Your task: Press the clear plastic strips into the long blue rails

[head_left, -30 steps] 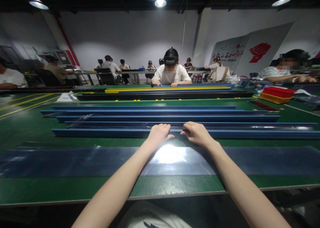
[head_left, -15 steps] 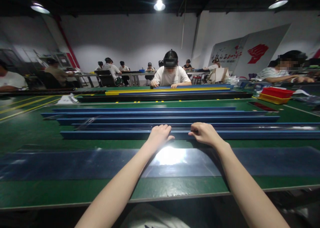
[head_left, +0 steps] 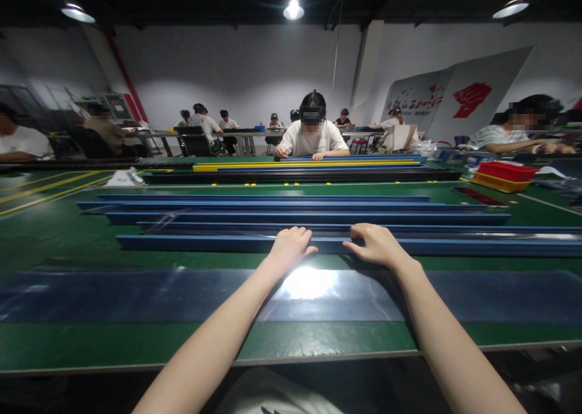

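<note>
On a blue channel [head_left: 331, 245], left hand [head_left: 291, 246], right hand [head_left: 376, 245]

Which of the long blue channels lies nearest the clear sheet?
The front channel: it alone has the left hand and right hand at it, while the other blue channels lie farther back.

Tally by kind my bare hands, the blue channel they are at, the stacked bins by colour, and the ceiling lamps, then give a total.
Bare hands, left hand and right hand: 2
Blue channel at the hands: 1
Red bin: 1
Yellow bin: 1
Ceiling lamps: 3
Total: 8
</note>
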The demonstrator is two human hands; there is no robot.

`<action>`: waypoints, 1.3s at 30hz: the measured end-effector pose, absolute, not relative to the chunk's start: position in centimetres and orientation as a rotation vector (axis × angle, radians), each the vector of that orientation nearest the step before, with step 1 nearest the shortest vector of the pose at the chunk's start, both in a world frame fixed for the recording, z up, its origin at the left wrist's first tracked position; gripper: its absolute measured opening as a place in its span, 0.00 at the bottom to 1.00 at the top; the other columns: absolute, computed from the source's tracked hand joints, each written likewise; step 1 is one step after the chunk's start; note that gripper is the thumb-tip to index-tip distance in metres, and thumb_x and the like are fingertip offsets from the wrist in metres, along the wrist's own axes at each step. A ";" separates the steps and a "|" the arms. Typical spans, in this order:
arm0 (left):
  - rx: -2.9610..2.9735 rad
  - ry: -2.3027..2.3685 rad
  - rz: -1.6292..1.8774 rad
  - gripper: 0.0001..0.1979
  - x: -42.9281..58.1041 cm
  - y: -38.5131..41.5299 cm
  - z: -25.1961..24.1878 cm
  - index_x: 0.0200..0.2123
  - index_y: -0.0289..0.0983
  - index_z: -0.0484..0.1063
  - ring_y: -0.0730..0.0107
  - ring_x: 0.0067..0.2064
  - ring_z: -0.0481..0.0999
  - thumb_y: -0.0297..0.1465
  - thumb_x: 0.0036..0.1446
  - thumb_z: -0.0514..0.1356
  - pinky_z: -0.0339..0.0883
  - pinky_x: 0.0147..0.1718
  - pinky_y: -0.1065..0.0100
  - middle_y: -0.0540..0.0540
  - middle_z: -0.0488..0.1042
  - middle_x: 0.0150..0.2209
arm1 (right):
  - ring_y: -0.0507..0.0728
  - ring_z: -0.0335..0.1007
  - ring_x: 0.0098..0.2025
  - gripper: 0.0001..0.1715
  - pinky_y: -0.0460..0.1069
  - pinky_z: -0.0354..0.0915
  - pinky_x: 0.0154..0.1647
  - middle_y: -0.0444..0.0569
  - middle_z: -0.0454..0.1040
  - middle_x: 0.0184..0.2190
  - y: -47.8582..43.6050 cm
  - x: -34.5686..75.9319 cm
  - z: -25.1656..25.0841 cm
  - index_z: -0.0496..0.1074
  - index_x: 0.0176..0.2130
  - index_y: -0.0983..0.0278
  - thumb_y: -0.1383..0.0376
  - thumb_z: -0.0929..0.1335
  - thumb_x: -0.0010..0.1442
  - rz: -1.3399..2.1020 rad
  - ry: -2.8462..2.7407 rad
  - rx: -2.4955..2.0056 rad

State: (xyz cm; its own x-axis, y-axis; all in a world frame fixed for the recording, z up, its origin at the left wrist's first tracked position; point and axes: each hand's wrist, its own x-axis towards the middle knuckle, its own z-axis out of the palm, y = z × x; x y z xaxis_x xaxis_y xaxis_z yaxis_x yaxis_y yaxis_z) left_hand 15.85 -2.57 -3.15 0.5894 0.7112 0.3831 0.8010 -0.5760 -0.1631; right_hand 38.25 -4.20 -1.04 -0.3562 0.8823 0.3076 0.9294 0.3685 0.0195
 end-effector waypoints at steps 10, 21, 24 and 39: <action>-2.495 -1.218 -0.406 0.14 15.8 -2.4 -3.4 0.33 0.36 0.66 0.64 0.38 0.71 0.41 0.53 0.57 0.60 0.31 0.69 0.46 0.72 0.33 | 0.54 0.67 0.34 0.17 0.46 0.52 0.30 0.48 0.73 0.30 -4.4 37.1 -1.3 0.68 0.29 0.63 0.54 0.60 0.58 -0.337 -2.422 -1.556; -2.520 -1.241 -0.376 0.13 15.9 -2.6 -3.1 0.34 0.35 0.66 0.64 0.38 0.71 0.41 0.54 0.56 0.61 0.32 0.68 0.45 0.72 0.34 | 0.53 0.66 0.35 0.12 0.45 0.51 0.30 0.49 0.71 0.31 -3.9 34.8 -2.2 0.68 0.31 0.64 0.59 0.61 0.59 -0.359 -2.478 -1.450; -2.519 -1.244 -0.374 0.13 15.9 -2.6 -3.0 0.34 0.35 0.66 0.64 0.38 0.71 0.41 0.54 0.56 0.61 0.32 0.67 0.45 0.72 0.34 | 0.53 0.66 0.34 0.13 0.46 0.50 0.28 0.49 0.71 0.31 -3.8 35.0 -2.1 0.68 0.29 0.64 0.60 0.61 0.59 -0.352 -2.481 -1.439; -2.500 -1.211 -0.400 0.15 15.7 -2.4 -3.3 0.34 0.36 0.65 0.64 0.38 0.71 0.42 0.53 0.56 0.61 0.33 0.68 0.46 0.72 0.34 | 0.53 0.67 0.31 0.14 0.46 0.46 0.25 0.47 0.73 0.29 -3.9 36.1 -1.4 0.70 0.27 0.63 0.59 0.61 0.57 -0.306 -2.435 -1.538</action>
